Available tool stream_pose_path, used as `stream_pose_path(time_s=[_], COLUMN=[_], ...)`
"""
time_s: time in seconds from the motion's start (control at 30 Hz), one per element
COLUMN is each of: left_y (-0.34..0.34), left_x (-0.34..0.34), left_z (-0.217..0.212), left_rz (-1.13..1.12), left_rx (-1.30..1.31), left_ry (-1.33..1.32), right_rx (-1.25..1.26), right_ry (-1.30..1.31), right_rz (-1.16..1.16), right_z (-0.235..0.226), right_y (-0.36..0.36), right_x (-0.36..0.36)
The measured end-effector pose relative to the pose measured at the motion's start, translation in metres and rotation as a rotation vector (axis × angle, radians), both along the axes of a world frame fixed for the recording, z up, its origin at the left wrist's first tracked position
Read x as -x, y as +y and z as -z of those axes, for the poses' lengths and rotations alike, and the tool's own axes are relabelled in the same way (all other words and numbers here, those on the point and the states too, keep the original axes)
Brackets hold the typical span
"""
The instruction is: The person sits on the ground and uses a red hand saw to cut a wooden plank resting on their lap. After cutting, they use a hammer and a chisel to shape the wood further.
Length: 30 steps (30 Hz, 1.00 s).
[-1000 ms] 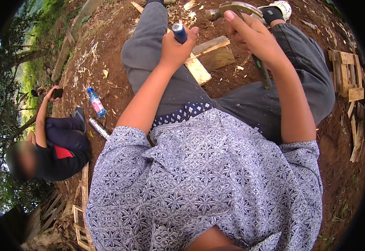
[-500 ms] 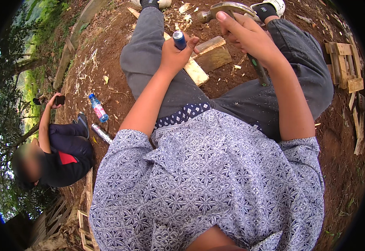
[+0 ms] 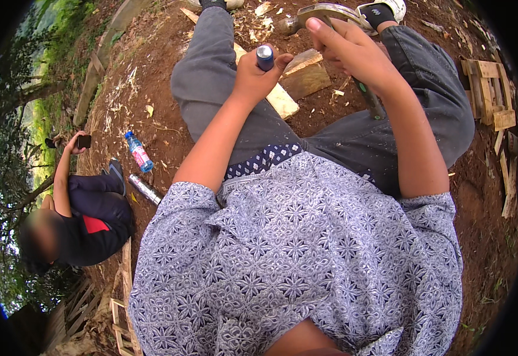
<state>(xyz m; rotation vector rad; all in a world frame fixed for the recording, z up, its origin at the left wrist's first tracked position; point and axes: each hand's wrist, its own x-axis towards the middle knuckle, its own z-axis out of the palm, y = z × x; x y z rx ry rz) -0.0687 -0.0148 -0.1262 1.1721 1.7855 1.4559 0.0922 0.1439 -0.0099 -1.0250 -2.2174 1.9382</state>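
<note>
My left hand (image 3: 252, 78) is wrapped round the blue handle of a chisel-like tool (image 3: 265, 58), its metal-capped end pointing up toward me; the blade is hidden below the fist. In my right hand (image 3: 356, 56) is a claw hammer (image 3: 289, 25), gripped by its dark handle, with the head out beyond the fingers. A pale wood strip (image 3: 282, 102) lies under and beside my left hand. Next to it is a brown wood block (image 3: 307, 82) on the ground between my legs.
Wood chips (image 3: 263, 24) are scattered on the reddish soil. At left lie a water bottle (image 3: 139, 152) and a silver cylinder (image 3: 146, 189). Farther left a person (image 3: 96, 207) sits holding a dark phone (image 3: 84, 142). Nailed wooden slats (image 3: 487, 89) stand at right.
My left hand has shifted slightly right with the blue-handled tool, whose capped end now tilts more toward me. My right hand and the hammer are nearly still.
</note>
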Motion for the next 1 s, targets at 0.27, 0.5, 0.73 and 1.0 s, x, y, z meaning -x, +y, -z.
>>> stream_pose_path(time_s=[0.27, 0.5, 0.73, 1.0], left_y=[0.011, 0.004, 0.005, 0.006], left_x=[-0.001, 0.010, 0.014, 0.023], left_z=[0.003, 0.028, 0.036, 0.046], left_rz=[0.017, 0.019, -0.037, -0.011], left_rx=[-0.078, -0.018, -0.062, -0.045], left_ry=[0.099, 0.073, 0.021, -0.009], right_rx=[-0.504, -0.668, -0.735, -0.806], right_ry=[0.542, 0.624, 0.576, 0.536], right_rz=[0.026, 0.096, -0.012, -0.079], right_z=[-0.032, -0.058, -0.053, -0.043], right_y=[-0.030, -0.032, -0.028, -0.019], right_x=[0.002, 0.019, 0.032, 0.043])
